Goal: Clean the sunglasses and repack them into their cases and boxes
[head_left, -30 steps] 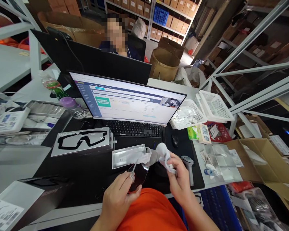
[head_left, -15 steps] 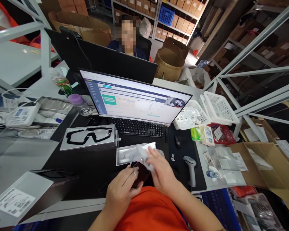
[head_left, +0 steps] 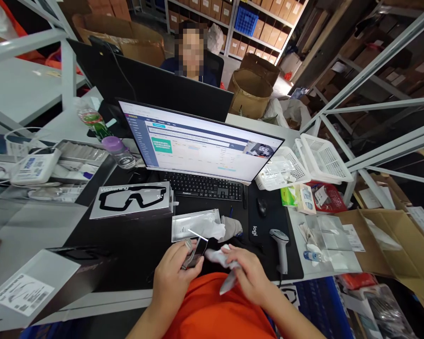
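My left hand (head_left: pixel 172 270) is closed around a pair of glasses (head_left: pixel 198 250), whose lens looks dark and whose thin pale arm sticks up. In my right hand (head_left: pixel 248 270) is a bunched whitish-grey cloth (head_left: pixel 217 257), with a loose end hanging below the fingers. Cloth and glasses are close together, with a small gap between them. Just beyond my hands lies an open silver box (head_left: pixel 178 228) with crumpled white wrapping inside. A grey pouch (head_left: pixel 231 228) rests against its right end.
A closed glasses box (head_left: pixel 131 202) lies left of the keyboard (head_left: pixel 205 187), below the monitor (head_left: pixel 198 146). To the right are a mouse (head_left: pixel 262 207), a barcode scanner (head_left: pixel 281 252) and white baskets (head_left: pixel 323 157). Another box (head_left: pixel 31 282) stands front left. A person (head_left: pixel 191 66) sits opposite.
My right hand has drawn the cloth down and away from the glasses, towards me. The glasses are tilted differently in my left hand. The grey pouch now shows beside the open box.
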Demonstrator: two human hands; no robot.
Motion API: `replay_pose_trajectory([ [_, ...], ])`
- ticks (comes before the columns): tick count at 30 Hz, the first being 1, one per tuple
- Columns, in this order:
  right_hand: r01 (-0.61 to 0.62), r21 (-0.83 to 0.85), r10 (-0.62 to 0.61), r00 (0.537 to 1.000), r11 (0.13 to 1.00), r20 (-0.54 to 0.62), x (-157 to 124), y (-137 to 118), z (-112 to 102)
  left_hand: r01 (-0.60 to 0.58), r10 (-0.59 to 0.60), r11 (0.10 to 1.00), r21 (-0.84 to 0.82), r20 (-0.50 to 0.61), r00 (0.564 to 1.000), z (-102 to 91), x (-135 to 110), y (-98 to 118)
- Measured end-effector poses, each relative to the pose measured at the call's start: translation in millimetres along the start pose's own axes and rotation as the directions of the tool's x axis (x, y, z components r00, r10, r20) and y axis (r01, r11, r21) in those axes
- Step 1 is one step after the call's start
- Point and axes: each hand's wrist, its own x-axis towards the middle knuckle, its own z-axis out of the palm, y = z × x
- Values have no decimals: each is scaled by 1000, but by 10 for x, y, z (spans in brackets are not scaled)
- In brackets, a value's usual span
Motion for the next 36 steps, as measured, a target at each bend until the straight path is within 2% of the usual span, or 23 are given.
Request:
replay_pose_trajectory([
  [1, -133, 137, 153, 977, 982, -147, -18, 78, 9, 2, -2, 1000, 1, -6, 1000, -8, 10, -9],
  [2, -222, 324, 316, 909, 920, -272, -26, 145, 26, -9, 9, 1000, 5, -9, 1000, -14, 21, -12],
  [3, -254, 524, 470, 817, 813, -334, -22, 195, 47, -27, 27, 1000, 12, -5, 1000, -18, 33, -9],
  [4, -242, 694, 595, 735, 678, -325, -10, 221, 69, -48, 48, 999, 17, 1, 999, -19, 44, -1],
  [5, -216, 814, 680, 682, 539, -269, 9, 220, 88, -68, 68, 997, 21, 7, 998, -16, 56, 11],
  [6, -199, 889, 727, 661, 412, -189, 32, 194, 103, -84, 84, 996, 22, 12, 996, -10, 66, 28],
  [8, -199, 953, 754, 655, 230, -45, 81, 78, 126, -112, 112, 994, 19, 17, 994, 9, 84, 65],
  [10, -196, 971, 746, 665, 134, 31, 134, -78, 145, -137, 136, 990, 25, 12, 991, 28, 94, 97],
  [12, -181, 978, 716, 696, 104, 52, 196, -220, 163, -162, 162, 986, 48, 1, 987, 41, 94, 116],
  [15, -162, 981, 671, 740, 108, 48, 310, -355, 166, -188, 190, 979, 77, -15, 982, 38, 77, 120],
  [19, -219, 974, 652, 747, 63, 126, 460, -449, 134, -179, 181, 979, 101, -3, 984, 0, 51, 104],
  [21, -259, 963, 617, 771, 76, 159, 495, -485, 158, -165, 167, 978, 128, -8, 986, -29, 48, 105],
  [24, -288, 934, 535, 833, 210, 137, 460, -504, 285, -137, 140, 981, 140, -12, 990, -76, 59, 126],
  [25, -288, 912, 505, 856, 293, 109, 430, -497, 339, -127, 129, 983, 135, -9, 992, -90, 66, 136],
  [27, -253, 811, 423, 906, 528, 8, 362, -470, 422, -113, 114, 985, 133, 1, 994, -110, 78, 150],
  [29, -156, 608, 267, 959, 779, -96, 310, -433, 442, -110, 109, 984, 142, 16, 994, -118, 86, 148],
  [30, -101, 502, 175, 979, 859, -103, 298, -413, 425, -110, 107, 983, 147, 27, 994, -118, 88, 141],
  [31, -59, 433, 103, 992, 900, -79, 294, -390, 394, -109, 104, 982, 152, 40, 994, -117, 88, 131],
  [33, -53, 422, 52, 999, 905, 13, 307, -334, 316, -102, 94, 981, 166, 57, 994, -112, 84, 111],
  [36, -152, 512, 119, 988, 845, 97, 344, -234, 262, -93, 75, 977, 191, 99, 992, -96, 71, 107],
])
